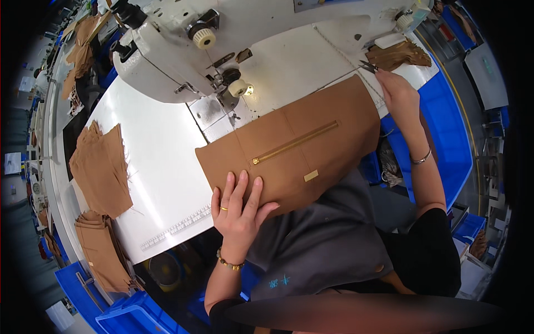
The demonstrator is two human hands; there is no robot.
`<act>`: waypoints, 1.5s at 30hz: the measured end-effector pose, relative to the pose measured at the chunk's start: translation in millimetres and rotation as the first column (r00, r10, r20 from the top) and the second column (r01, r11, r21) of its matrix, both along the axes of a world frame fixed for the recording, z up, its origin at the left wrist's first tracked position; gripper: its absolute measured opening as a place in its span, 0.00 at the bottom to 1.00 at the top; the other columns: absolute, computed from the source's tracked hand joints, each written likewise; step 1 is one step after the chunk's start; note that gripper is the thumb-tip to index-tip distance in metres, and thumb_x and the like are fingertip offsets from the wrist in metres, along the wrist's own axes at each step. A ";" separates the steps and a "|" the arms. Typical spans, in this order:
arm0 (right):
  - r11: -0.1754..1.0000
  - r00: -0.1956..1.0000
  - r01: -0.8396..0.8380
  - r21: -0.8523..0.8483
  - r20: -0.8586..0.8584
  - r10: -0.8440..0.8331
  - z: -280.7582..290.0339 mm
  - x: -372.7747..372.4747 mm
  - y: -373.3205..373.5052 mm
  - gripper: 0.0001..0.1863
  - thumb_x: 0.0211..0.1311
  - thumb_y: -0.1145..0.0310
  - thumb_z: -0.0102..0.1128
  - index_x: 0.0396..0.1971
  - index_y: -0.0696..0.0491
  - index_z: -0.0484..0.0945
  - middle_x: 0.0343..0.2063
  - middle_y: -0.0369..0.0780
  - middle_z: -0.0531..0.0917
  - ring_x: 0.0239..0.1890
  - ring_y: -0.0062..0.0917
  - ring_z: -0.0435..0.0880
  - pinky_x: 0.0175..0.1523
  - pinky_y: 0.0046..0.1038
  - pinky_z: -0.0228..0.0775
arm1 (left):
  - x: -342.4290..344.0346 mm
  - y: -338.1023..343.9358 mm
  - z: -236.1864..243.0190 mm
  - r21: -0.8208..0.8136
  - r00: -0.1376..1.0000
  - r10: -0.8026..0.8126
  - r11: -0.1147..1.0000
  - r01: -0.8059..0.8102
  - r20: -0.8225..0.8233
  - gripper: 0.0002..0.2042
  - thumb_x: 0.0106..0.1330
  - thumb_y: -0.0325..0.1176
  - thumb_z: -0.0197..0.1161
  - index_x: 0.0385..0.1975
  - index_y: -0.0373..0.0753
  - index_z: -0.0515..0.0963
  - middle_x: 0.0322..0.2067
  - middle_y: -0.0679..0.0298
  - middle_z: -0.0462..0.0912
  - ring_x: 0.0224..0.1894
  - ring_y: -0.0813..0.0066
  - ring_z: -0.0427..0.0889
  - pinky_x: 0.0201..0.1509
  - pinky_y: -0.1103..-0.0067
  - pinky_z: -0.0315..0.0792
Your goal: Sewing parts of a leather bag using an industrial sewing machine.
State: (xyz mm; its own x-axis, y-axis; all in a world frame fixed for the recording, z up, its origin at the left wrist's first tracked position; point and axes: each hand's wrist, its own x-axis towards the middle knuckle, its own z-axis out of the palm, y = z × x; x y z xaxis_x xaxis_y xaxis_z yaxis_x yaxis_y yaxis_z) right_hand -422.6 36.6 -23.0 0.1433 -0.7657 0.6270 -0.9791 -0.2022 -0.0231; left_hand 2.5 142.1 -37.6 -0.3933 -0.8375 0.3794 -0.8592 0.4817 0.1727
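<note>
A brown panel (278, 125) of leather-like material lies across the sewing table, its near edge hanging over my lap. A gold zipper (295, 142) is set into it, and a small gold label (311, 176) sits below. My left hand (238, 209) rests flat on the panel's near left part, fingers spread. Beyond the panel's far right corner, my right hand (397, 92) is closed on small dark thread snips (367, 67), whose pointed blades are apart. The fingers hide the handles of the snips.
The white sewing machine (161, 61) stands at the far side, its needle area just beyond the panel. Brown pieces (103, 170) lie at left, with stacked panels (100, 250) nearer. More brown pieces (400, 54) lie far right, beside a blue bin (445, 133).
</note>
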 end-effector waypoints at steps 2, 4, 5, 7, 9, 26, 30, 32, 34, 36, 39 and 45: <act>1.000 1.000 0.014 0.006 -0.004 -0.014 -6.1 -7.3 1.4 0.10 0.64 0.72 0.65 0.44 0.53 0.85 0.37 0.42 0.88 0.39 0.37 0.86 0.44 0.35 0.79 | 0.2 -0.7 -6.6 -0.129 0.998 0.006 0.992 0.001 0.055 0.29 0.61 0.62 0.64 0.55 0.49 0.85 0.59 0.61 0.83 0.64 0.59 0.79 0.68 0.63 0.66; 0.997 0.995 0.008 0.080 0.094 -0.016 -6.6 -14.2 0.7 0.10 0.64 0.73 0.64 0.44 0.53 0.85 0.38 0.43 0.87 0.40 0.38 0.86 0.46 0.36 0.79 | 0.6 -0.9 -10.7 -0.163 0.997 0.013 0.987 0.000 0.077 0.28 0.63 0.63 0.62 0.54 0.50 0.85 0.58 0.62 0.84 0.63 0.60 0.80 0.67 0.66 0.67; 0.997 0.996 0.007 0.079 0.092 -0.014 -5.6 -17.4 0.0 0.10 0.64 0.73 0.64 0.44 0.53 0.85 0.38 0.43 0.87 0.40 0.38 0.86 0.46 0.36 0.79 | 0.5 -1.4 -12.2 -0.196 0.994 0.024 0.981 -0.003 0.105 0.28 0.65 0.64 0.60 0.54 0.51 0.85 0.57 0.63 0.84 0.62 0.61 0.81 0.65 0.68 0.69; 0.995 0.998 0.006 0.104 0.068 -0.014 -1.6 -23.1 0.0 0.11 0.65 0.73 0.64 0.45 0.55 0.85 0.37 0.45 0.86 0.40 0.41 0.85 0.46 0.35 0.78 | -0.7 -2.5 -14.7 -0.233 0.993 0.036 0.972 -0.009 0.113 0.27 0.66 0.65 0.59 0.54 0.52 0.85 0.56 0.64 0.85 0.60 0.63 0.83 0.62 0.69 0.71; 0.985 0.990 0.063 0.158 0.115 -0.081 6.1 -26.1 2.8 0.11 0.67 0.74 0.62 0.47 0.56 0.84 0.38 0.44 0.86 0.40 0.38 0.86 0.46 0.31 0.78 | -2.0 -4.0 -16.3 -0.268 0.991 0.050 0.963 -0.016 0.121 0.27 0.67 0.66 0.58 0.54 0.54 0.85 0.56 0.65 0.85 0.58 0.64 0.84 0.60 0.71 0.72; 0.650 0.726 -0.679 0.343 0.175 0.665 19.4 191.1 -19.7 0.08 0.60 0.67 0.66 0.39 0.48 0.78 0.32 0.34 0.79 0.38 0.30 0.84 0.37 0.34 0.77 | -8.4 -9.3 -23.0 -0.383 0.993 0.106 0.920 -0.079 0.048 0.24 0.72 0.63 0.56 0.46 0.52 0.88 0.47 0.70 0.90 0.53 0.69 0.87 0.47 0.80 0.75; 0.570 0.638 -0.752 0.331 0.147 0.756 14.1 204.8 -27.9 0.06 0.61 0.68 0.63 0.38 0.48 0.79 0.33 0.34 0.80 0.39 0.29 0.84 0.36 0.33 0.76 | -8.5 -9.4 -24.6 -0.403 0.993 0.110 0.911 -0.087 0.034 0.23 0.73 0.62 0.56 0.46 0.51 0.88 0.47 0.71 0.90 0.52 0.71 0.87 0.45 0.81 0.74; 0.533 0.606 -0.782 0.325 0.195 0.771 15.1 206.6 -31.6 0.08 0.60 0.66 0.64 0.38 0.49 0.80 0.31 0.33 0.79 0.34 0.29 0.82 0.34 0.32 0.74 | -7.3 -9.0 -24.4 -0.396 0.993 0.106 0.915 -0.080 0.044 0.23 0.73 0.61 0.55 0.46 0.51 0.88 0.46 0.72 0.90 0.52 0.71 0.88 0.44 0.82 0.73; 0.597 0.650 -0.753 0.277 0.172 0.740 18.3 203.2 -40.4 0.08 0.61 0.66 0.64 0.39 0.49 0.80 0.31 0.33 0.80 0.34 0.29 0.82 0.34 0.33 0.75 | -7.0 -9.1 -24.6 -0.409 0.994 0.102 0.909 -0.078 0.036 0.22 0.74 0.61 0.55 0.46 0.51 0.88 0.46 0.72 0.90 0.52 0.72 0.88 0.44 0.82 0.73; 0.647 0.685 -0.725 0.235 0.154 0.712 20.7 198.7 -53.3 0.08 0.61 0.66 0.63 0.39 0.48 0.80 0.32 0.33 0.81 0.35 0.29 0.83 0.34 0.33 0.75 | -6.8 -8.7 -24.8 -0.415 0.995 0.099 0.906 -0.079 0.027 0.22 0.74 0.60 0.55 0.46 0.51 0.88 0.46 0.72 0.90 0.52 0.72 0.88 0.44 0.82 0.73; 0.708 0.745 -0.649 0.279 0.047 0.665 18.6 199.3 -70.6 0.09 0.62 0.65 0.64 0.40 0.47 0.80 0.34 0.33 0.82 0.37 0.30 0.84 0.37 0.34 0.75 | -6.8 -9.0 -24.7 -0.425 0.996 0.084 0.903 -0.063 0.030 0.22 0.74 0.59 0.55 0.45 0.50 0.88 0.46 0.72 0.90 0.52 0.71 0.88 0.42 0.82 0.74; 0.647 0.744 -0.661 0.381 0.219 0.631 17.2 191.8 -69.6 0.10 0.61 0.67 0.66 0.42 0.50 0.81 0.36 0.35 0.84 0.41 0.34 0.85 0.41 0.36 0.75 | -5.8 -10.6 -25.0 -0.452 0.999 0.051 0.891 -0.038 0.016 0.21 0.76 0.56 0.54 0.45 0.48 0.89 0.45 0.70 0.91 0.51 0.70 0.88 0.40 0.82 0.75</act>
State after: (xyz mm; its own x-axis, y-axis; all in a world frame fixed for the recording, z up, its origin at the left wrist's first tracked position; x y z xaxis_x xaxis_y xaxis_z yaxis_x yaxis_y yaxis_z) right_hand -230.8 -33.0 -5.8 0.6747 -0.6732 0.3026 -0.5971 -0.7388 -0.3124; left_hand -3.3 131.5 -62.6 -0.3748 -0.5955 0.7105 -0.8828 0.4634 -0.0773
